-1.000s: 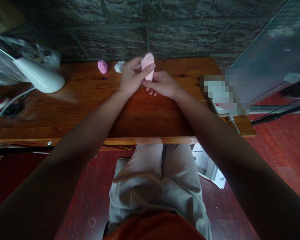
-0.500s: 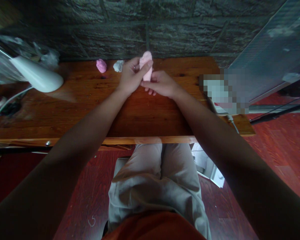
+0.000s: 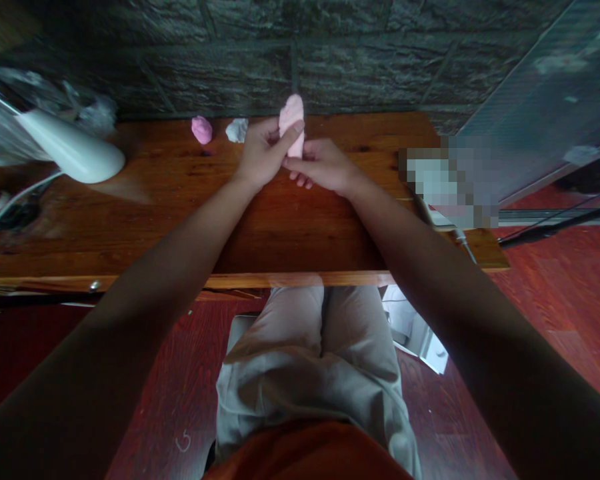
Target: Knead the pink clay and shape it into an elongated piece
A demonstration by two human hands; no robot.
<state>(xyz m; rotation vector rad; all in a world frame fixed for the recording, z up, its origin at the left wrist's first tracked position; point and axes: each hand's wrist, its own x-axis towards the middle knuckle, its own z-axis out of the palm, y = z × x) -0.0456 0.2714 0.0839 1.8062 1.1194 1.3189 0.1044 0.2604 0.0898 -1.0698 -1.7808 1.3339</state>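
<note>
Both my hands meet above the far middle of a wooden table (image 3: 290, 227). A pale pink roll of clay (image 3: 291, 115) stands upright between them. My left hand (image 3: 263, 155) wraps its fingers and thumb round the roll's middle. My right hand (image 3: 325, 167) pinches the roll's lower end from the right. A small darker pink lump of clay (image 3: 201, 129) and a white lump (image 3: 237, 130) lie on the table just left of my left hand.
A white lamp head (image 3: 73, 155) with a cable sits at the table's left. Crumpled plastic (image 3: 85, 107) lies behind it. A dark stone wall (image 3: 300, 60) backs the table. A blurred patch (image 3: 447, 180) and a cable lie at the right. My knees are under the near edge.
The pink roll has risen slightly and looks a little longer and narrower; both hands keep their hold and have barely shifted.
</note>
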